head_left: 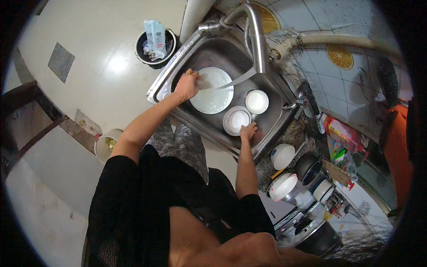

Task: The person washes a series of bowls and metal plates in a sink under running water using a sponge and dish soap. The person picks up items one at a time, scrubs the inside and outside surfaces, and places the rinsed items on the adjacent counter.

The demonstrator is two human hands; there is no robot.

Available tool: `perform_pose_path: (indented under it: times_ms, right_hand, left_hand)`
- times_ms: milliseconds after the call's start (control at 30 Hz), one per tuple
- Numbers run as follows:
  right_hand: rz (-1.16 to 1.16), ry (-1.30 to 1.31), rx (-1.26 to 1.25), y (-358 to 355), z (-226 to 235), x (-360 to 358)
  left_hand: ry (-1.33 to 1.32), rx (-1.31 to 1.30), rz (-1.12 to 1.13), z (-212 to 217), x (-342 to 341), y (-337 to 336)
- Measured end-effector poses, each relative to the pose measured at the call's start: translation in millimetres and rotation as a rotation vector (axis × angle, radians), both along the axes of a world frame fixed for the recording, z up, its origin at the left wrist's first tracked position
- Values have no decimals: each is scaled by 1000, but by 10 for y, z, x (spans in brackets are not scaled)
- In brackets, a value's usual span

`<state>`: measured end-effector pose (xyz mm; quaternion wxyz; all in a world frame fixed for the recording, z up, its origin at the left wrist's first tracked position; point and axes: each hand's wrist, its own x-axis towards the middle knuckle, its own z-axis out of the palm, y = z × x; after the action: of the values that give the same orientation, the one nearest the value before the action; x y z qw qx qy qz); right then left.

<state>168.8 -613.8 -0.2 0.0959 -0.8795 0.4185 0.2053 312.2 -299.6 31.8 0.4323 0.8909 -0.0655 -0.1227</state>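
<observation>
**Arm and Hand Pose**

Left forearm [153,116]: angled between 1 and 2 o'clock; left hand [187,86] at 11 o'clock from centre, fingers [193,74] curled. Right forearm [246,169]: extended toward 12 o'clock; right hand [248,131] at 3 o'clock, fingers bent.

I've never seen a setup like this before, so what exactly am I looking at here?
There's no robot here, just a person's two bare hands. The single picture comes from a wide fisheye camera on the head, looking down, so straight edges bend. In the metal sink, beneath the tap, sit a large white plate and two smaller round dishes. The left hand is at the plate's left edge; the right hand touches the nearer dish. How firmly either grips is unclear.
</observation>
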Motion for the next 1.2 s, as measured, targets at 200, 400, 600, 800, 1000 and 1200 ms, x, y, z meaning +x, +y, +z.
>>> perform_pose_path:
  times_ms: [200,400,600,800,1000,1200]
  right_hand:
    - [265,28,-258,154,-61,38]
    - [-24,-53,102,78,-357,-70]
    - [-479,-314,681,19,146,-74]
    - [122,-599,676,648,716,384]
    - [680,-686,381,1322,240,957]
    - [393,-415,256,1442,-261,964]
  left_hand:
    - [-9,-99,98,-66,-100,98]
    - [22,-268,249,27,-66,41]
    - [-199,-275,260,79,52,2]
    - [-53,109,90,-84,9,-15]
    - [492,115,28,-425,-102,-98]
    - [645,95,148,-292,-82,-141]
